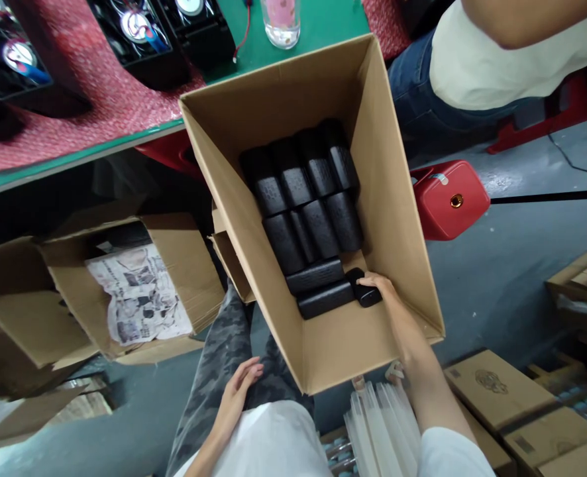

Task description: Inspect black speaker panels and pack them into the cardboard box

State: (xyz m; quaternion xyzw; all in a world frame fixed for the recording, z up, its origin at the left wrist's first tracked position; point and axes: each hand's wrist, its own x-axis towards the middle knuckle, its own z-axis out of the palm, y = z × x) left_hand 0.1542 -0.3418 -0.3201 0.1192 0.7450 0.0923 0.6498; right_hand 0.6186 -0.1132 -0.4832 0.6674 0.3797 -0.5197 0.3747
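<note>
A large open cardboard box (353,344) stands in front of me, with several black textured cases (318,225) packed in rows on its bottom. My right hand (379,283) reaches down inside it, fingers closed on a smaller-looking black case (366,291) at the end of the nearest rows. That case touches the box bottom, and its far side is partly hidden by my fingers. Away from the box, my left hand (240,385) rests by my thigh, fingers loosely stretched and holding nothing.
Black housings with wires (139,40) lie on pink foam over a green table (323,26), near a clear glass (282,26). A red container (450,199) stands right of the box, below a seated person (497,66). Other cartons (497,391) stand at both sides.
</note>
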